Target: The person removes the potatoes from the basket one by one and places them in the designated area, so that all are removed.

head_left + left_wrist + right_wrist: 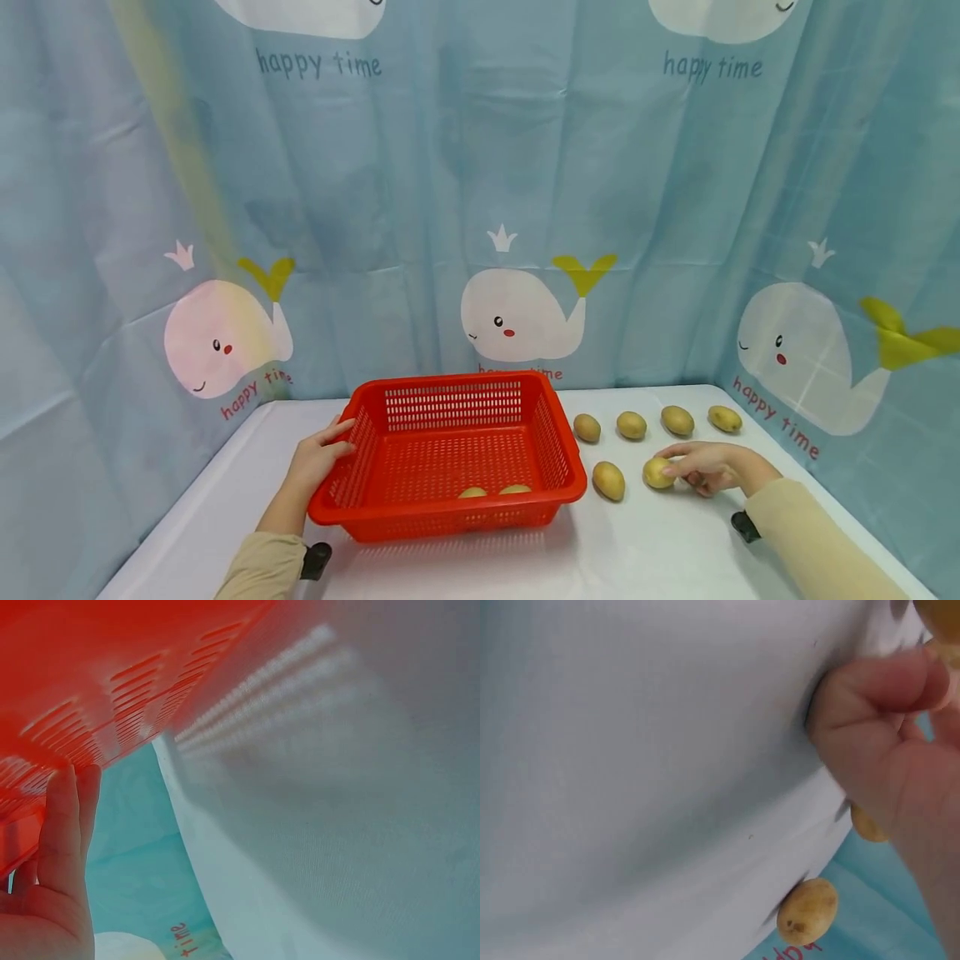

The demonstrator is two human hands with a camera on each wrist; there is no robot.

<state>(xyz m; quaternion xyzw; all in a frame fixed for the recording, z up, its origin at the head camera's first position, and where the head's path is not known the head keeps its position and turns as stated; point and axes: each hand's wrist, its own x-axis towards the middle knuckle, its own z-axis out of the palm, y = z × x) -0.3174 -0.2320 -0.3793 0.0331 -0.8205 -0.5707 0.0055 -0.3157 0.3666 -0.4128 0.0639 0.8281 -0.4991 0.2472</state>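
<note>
A red plastic basket (450, 507) with slotted walls stands at the middle of the white table. Two potatoes (472, 492) show inside, partly hidden behind its near rim. My left hand (318, 458) grips the basket's left side, and the left wrist view shows fingers (61, 832) against the slotted outer wall. To the right of the basket, my right hand (705, 467) pinches a potato (657, 473) between thumb and fingers, low over the table. Another potato (608, 481) lies between that hand and the basket.
Behind my right hand, several potatoes (632, 425) lie in a row toward the table's back edge. The white table (637, 550) is bordered at the back and sides by a blue curtain (420, 208) printed with whales.
</note>
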